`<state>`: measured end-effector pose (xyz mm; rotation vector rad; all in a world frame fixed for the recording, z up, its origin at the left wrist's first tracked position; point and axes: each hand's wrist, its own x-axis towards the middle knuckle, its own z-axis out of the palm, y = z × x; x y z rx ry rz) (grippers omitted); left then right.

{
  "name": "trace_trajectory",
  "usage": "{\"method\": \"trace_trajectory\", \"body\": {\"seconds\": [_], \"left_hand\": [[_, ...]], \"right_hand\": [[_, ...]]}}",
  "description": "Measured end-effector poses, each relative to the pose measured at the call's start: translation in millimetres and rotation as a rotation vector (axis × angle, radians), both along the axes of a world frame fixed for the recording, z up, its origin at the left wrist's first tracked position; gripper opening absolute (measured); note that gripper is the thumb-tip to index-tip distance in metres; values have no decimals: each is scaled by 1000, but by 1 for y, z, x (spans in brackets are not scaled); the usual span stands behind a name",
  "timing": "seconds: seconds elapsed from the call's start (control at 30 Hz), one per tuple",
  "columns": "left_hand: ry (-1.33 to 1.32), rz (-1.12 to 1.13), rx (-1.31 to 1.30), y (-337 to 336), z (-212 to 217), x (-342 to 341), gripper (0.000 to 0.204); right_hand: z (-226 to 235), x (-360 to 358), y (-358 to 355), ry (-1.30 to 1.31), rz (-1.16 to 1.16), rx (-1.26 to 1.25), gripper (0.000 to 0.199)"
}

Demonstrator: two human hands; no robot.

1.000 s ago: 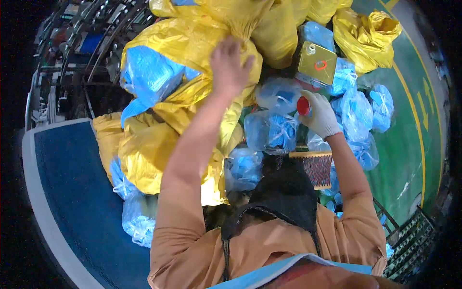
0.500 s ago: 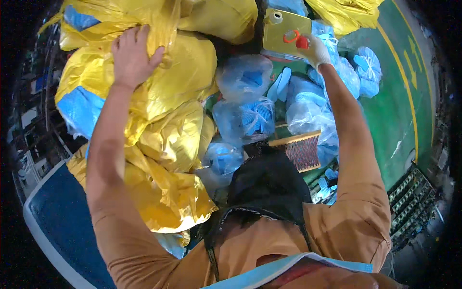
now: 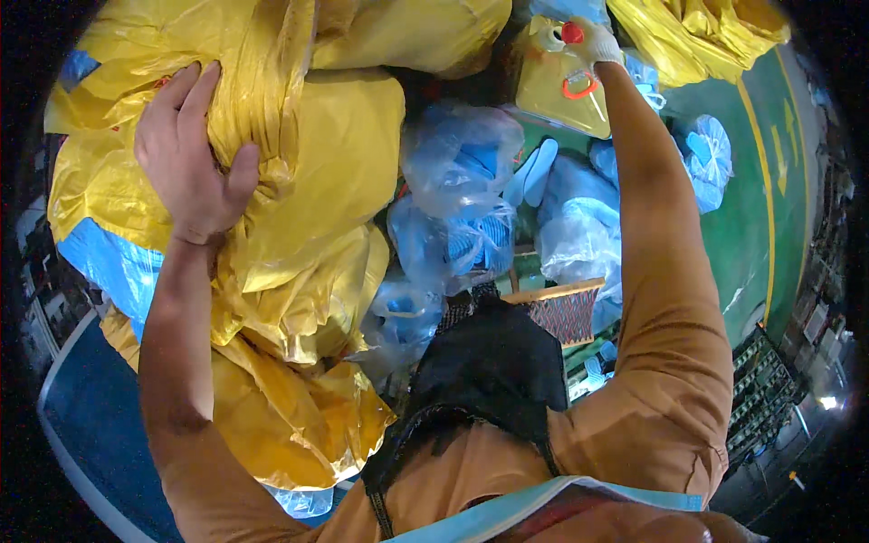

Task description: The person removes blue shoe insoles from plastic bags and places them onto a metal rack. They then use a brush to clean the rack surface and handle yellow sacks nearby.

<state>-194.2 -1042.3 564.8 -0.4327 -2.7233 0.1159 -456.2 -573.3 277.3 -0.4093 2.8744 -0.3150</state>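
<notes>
My bare left hand [image 3: 190,158] lies on a big yellow plastic bag [image 3: 339,163] at the upper left, fingers stretched and thumb apart, holding nothing. At the top, my right hand [image 3: 597,42], in a white glove, pinches a red cap [image 3: 572,33]. The cap is right beside the pale spout [image 3: 554,37] of a yellowish jerrycan [image 3: 552,77]; I cannot tell whether they touch. A red-orange ring [image 3: 579,86] shows against the can, below the hand. Part of the spout is hidden by the cap and fingers.
Clear bags of blue slippers [image 3: 480,240] lie in the middle, with a loose pair of blue slippers [image 3: 531,172] above. A wood-edged rack [image 3: 559,312] stands near my black apron [image 3: 489,357]. Green floor [image 3: 747,226] with yellow lines lies right; a dark blue surface [image 3: 100,425] is lower left.
My right hand has carried the red cap from the can's lower right side up to its spout. My left hand has shifted left and nearer over the yellow bag.
</notes>
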Motion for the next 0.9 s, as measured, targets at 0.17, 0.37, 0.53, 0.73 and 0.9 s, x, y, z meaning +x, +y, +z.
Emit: {"method": "trace_trajectory", "body": {"seconds": [0.17,0.37,0.53,0.73,0.9], "left_hand": [[42,-82,33,-2,-1,-5,68],[56,-98,44,-2,-2,-5,70],[71,-71,14,-4,-5,-5,71],[88,-84,11,-8,-8,-5,71],[77,-89,2,-8,-6,-7,69]], "right_hand": [[-33,-28,9,-34,137,-47,66],[-20,-26,-7,-52,178,60,59],[-17,-23,-8,14,327,93,51],[2,-18,-22,23,455,219,39],[-3,-29,-33,-105,388,329,39]]}}
